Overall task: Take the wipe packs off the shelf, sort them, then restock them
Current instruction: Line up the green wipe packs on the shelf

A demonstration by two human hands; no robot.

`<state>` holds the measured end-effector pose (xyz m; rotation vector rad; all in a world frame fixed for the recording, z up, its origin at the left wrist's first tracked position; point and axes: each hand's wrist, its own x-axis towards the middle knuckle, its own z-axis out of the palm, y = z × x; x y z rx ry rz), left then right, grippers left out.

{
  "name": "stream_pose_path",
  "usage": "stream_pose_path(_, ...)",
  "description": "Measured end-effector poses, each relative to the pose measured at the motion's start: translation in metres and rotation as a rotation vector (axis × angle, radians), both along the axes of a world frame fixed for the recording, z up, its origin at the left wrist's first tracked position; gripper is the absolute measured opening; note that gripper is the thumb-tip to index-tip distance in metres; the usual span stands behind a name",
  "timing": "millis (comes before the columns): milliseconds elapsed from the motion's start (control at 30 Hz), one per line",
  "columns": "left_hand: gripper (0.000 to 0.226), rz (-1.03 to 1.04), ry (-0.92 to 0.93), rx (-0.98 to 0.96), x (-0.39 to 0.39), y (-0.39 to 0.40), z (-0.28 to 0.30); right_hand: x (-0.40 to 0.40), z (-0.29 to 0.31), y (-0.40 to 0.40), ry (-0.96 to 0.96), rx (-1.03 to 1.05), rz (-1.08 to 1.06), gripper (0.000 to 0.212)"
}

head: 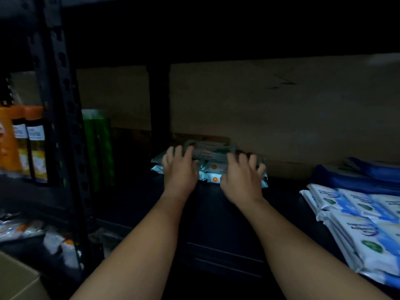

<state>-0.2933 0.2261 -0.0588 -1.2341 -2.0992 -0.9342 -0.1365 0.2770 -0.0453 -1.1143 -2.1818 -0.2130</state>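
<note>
Both hands, the left hand (pixel 180 169) and right hand (pixel 243 173), press spread grips onto a small stack of silvery foil wipe packs with orange dots (pixel 211 167) at the back of the dark shelf (pixel 138 198), seemingly squaring it against the brown cardboard backing (pixel 281 109)

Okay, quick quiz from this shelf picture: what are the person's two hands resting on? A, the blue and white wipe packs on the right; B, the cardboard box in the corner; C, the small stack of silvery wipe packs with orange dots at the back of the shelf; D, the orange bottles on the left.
C: the left hand and right hand both lie on the silvery wipe packs, apart from the blue and white wipe packs.
</note>
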Motion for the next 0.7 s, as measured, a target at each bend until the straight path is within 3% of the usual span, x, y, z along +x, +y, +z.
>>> stream_pose_path(100, 0.047, -0.052, 0.183, 0.051, 0.031, -0.042, 0.0, 0.014, 0.002, -0.035, 0.08, 0.015, 0.085, 0.048)
stream_pose_path(400, 0.033, -0.075, 0.25, 0.164, 0.119, -0.192, -0.033, 0.091, -0.039, -0.176, 0.256, 0.021, 0.236, 0.027)
stream_pose_path(567, 0.031, -0.149, 0.134, -0.008, 0.155, -0.244, -0.105, 0.136, -0.11, -0.228, 0.185, -0.164, 0.251, 0.025)
stream_pose_path(700, 0.035, -0.184, -0.092, -0.359, 0.18, -0.268, -0.182, 0.169, -0.184, -0.244, 0.078, -0.427, 0.229, 0.025)
